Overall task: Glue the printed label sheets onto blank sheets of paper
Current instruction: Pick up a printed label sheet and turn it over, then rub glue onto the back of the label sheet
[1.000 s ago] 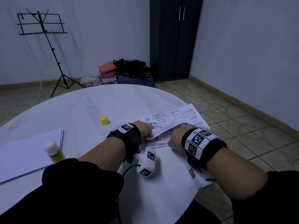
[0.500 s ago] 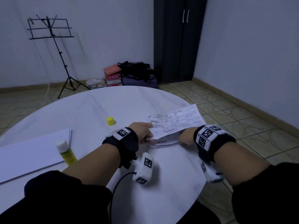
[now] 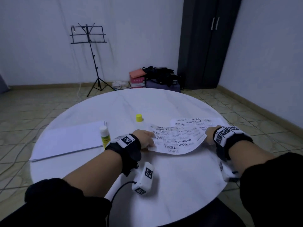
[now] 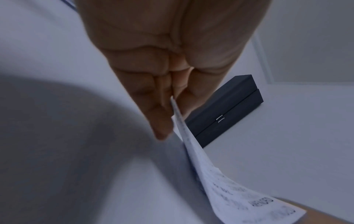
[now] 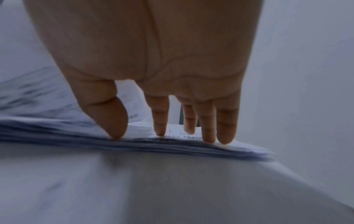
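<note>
A person sits at a round white table (image 3: 172, 185), both forearms reaching forward. The left hand (image 3: 144, 138), at about eleven o'clock from the viewer, pinches the left edge of a white paper sheet printed with black label text (image 3: 178, 141) between thumb and fingers (image 4: 153, 106). The sheet sags in a curve, lifted off the tabletop. At one o'clock, the right hand (image 3: 209, 134) has its fingers (image 5: 226, 128) straight and spread, fingertips pressing down on a stack of printed label sheets (image 5: 172, 145) lying flat near the table's right edge. Farther left, at ten o'clock, an uncapped white and yellow glue stick (image 3: 105, 135) stands upright just beside a stack of blank white paper (image 3: 65, 141). Beyond, near twelve o'clock, sits a small yellow cap (image 3: 138, 117).
</note>
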`<state>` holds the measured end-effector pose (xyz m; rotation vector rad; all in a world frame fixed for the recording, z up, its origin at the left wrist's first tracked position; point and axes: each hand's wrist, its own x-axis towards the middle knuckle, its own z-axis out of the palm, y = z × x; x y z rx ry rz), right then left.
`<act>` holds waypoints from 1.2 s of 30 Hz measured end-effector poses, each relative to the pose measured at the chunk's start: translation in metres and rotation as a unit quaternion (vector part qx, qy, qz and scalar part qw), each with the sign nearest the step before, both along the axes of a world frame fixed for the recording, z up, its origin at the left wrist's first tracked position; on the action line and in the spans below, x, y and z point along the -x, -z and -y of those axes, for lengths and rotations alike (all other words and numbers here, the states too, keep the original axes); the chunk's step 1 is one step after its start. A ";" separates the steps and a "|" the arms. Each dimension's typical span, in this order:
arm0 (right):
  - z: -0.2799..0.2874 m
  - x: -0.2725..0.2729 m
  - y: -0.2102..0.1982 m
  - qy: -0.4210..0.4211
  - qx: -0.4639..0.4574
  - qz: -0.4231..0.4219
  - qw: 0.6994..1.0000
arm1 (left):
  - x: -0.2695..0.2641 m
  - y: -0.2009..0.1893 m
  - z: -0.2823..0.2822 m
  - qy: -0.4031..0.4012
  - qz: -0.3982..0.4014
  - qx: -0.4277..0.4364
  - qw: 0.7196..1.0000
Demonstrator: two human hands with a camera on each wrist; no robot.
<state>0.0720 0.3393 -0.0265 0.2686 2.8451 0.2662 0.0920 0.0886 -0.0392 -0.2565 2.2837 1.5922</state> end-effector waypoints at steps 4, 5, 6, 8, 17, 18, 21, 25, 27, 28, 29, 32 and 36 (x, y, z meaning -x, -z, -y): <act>-0.017 0.027 0.017 -0.026 -0.067 0.073 0.995 | -0.017 0.001 0.027 0.035 -0.022 0.151 0.988; -0.032 0.049 0.035 -0.038 -0.056 0.063 0.996 | -0.021 0.002 0.033 0.042 -0.026 0.174 0.984; -0.043 0.070 0.049 -0.047 -0.062 0.060 0.995 | -0.025 0.000 0.038 0.048 -0.026 0.192 0.980; -0.026 0.063 0.034 -0.085 -0.064 0.029 0.994 | -0.034 -0.003 0.047 0.069 -0.032 0.234 0.969; 0.168 -0.023 -0.034 -0.135 0.326 -0.017 0.936 | -0.065 -0.010 0.078 0.131 -0.054 0.339 0.930; 0.186 -0.022 -0.030 -0.150 0.327 0.001 0.933 | -0.066 -0.010 0.082 0.132 -0.052 0.337 0.931; 0.232 -0.019 -0.026 -0.177 0.323 0.034 0.929 | -0.067 -0.011 0.094 0.138 -0.042 0.342 0.928; 0.260 -0.011 -0.022 -0.179 0.366 0.067 0.911 | -0.066 -0.012 0.107 0.143 -0.036 0.348 0.926; 0.267 -0.009 -0.022 -0.196 0.357 0.072 0.911 | -0.065 -0.012 0.112 0.144 -0.034 0.350 0.925; 0.270 -0.009 -0.022 -0.205 0.339 0.067 0.916 | -0.065 -0.011 0.114 0.146 -0.032 0.353 0.924; 0.271 -0.008 -0.022 -0.210 0.331 0.056 0.918 | -0.064 -0.011 0.115 0.145 -0.030 0.354 0.923; 0.266 -0.006 -0.023 -0.185 0.375 0.017 0.908 | -0.062 -0.011 0.116 0.130 -0.026 0.335 0.933; 0.243 -0.006 -0.024 -0.106 0.449 -0.056 0.886 | -0.062 -0.011 0.114 0.112 -0.018 0.330 0.937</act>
